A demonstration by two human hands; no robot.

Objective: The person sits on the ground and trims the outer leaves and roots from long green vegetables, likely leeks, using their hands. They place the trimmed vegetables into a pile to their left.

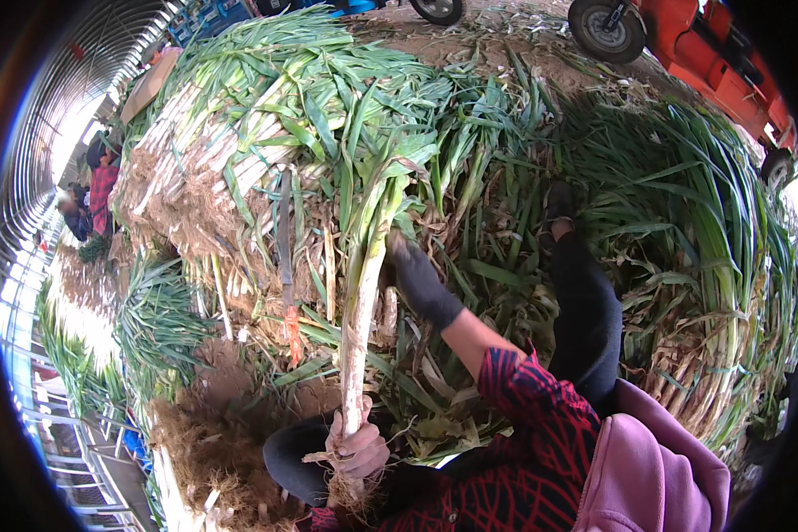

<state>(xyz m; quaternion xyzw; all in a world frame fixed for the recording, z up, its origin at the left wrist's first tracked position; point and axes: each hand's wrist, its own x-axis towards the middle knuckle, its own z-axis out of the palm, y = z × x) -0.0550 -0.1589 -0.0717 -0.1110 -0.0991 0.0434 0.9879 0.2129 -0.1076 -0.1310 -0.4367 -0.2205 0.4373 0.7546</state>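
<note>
In my bare left hand [358, 444] is the root end of a long green onion [362, 312]. The stalk stands up away from me, with its leaves at the far end and stringy roots hanging below my fist. My right hand [415, 276], in a dark glove, is beside the upper part of the stalk; its fingers are blurred, and I cannot tell whether they grip a leaf. Left of the stalk, a long flat blade [285, 229] with an orange-wrapped handle [293, 336] rests upright against the stacked onions.
A high stack of green onions [239, 126] rises ahead, roots toward me. More onions in a tied bundle [721, 319] lie right of my leg [585, 312]. Loose leaves [505, 292] cover the ground. Loose roots [206, 439] lie at left. A red vehicle [711, 60] and people [103, 186] are farther off.
</note>
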